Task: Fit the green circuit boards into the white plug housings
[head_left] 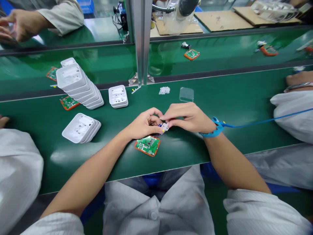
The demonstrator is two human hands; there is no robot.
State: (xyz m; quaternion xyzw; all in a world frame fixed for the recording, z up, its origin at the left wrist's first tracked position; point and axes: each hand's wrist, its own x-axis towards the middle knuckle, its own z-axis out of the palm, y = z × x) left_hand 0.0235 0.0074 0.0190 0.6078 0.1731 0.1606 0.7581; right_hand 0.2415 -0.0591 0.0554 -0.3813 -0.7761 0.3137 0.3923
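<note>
My left hand [149,123] and my right hand [186,117] meet above the green work surface. Between their fingertips is a small white plastic part [165,127] with a blue and a yellow spot; its exact kind is too small to make out. Both hands are closed on it, the left from its left side, the right from above and the right. Just below my left hand lies a green circuit board [147,145] with an orange edge. Around my right wrist runs a blue wrist strap [215,130] whose cord leads off to the right.
White plastic housings stand in a tall stack [80,85], a short stack [118,96] and another pile [81,128]. Farther back lie small clear pieces [164,90] and a transparent lid [186,94]. A metal post [143,42] rises behind. Co-workers' sleeves flank both sides.
</note>
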